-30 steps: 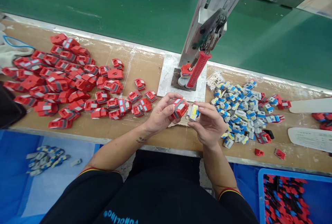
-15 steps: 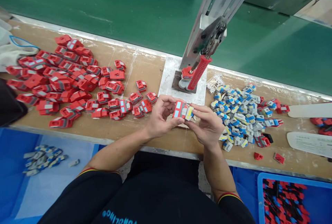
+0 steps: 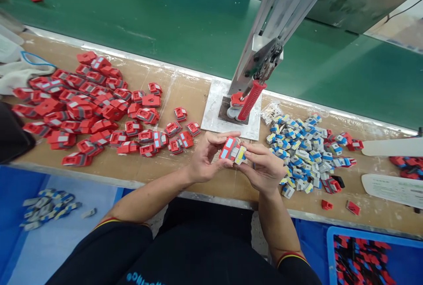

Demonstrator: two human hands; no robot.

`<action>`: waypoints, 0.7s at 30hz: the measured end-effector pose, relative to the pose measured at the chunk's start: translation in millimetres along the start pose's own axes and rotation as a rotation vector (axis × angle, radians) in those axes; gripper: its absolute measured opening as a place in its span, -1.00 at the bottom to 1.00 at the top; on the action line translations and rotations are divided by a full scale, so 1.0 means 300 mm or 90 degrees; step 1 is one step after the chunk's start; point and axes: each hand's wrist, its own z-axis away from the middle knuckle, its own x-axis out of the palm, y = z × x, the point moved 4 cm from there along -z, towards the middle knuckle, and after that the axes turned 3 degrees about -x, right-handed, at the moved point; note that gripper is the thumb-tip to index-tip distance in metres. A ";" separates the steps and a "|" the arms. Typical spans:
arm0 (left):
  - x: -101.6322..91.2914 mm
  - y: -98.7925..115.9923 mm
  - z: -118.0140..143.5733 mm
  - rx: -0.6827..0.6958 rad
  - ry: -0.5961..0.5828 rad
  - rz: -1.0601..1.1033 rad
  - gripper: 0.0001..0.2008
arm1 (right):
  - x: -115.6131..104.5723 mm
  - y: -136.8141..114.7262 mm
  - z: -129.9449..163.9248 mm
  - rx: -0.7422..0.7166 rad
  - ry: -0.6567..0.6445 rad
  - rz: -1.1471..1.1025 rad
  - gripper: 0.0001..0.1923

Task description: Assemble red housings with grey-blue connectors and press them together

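A red shell (image 3: pixel 228 147) and a yellow-blue insert (image 3: pixel 240 155) are pinched together by the closed left hand (image 3: pixel 206 161) and right hand (image 3: pixel 264 169), mating faces aligned above the table (image 3: pixel 185 91).

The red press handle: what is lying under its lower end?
Under the red press handle a red piece sits on grey round parts, over a dark pad on the metal plate. The handle covers their right side.

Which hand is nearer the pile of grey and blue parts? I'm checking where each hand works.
Right. The right hand sits right beside the pile of grey and blue parts; the left hand is farther, beyond the red piece.
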 end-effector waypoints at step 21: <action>-0.173 0.108 -0.185 0.084 -0.216 -0.632 -0.48 | -0.038 0.091 -0.043 0.130 -0.095 0.036 -0.64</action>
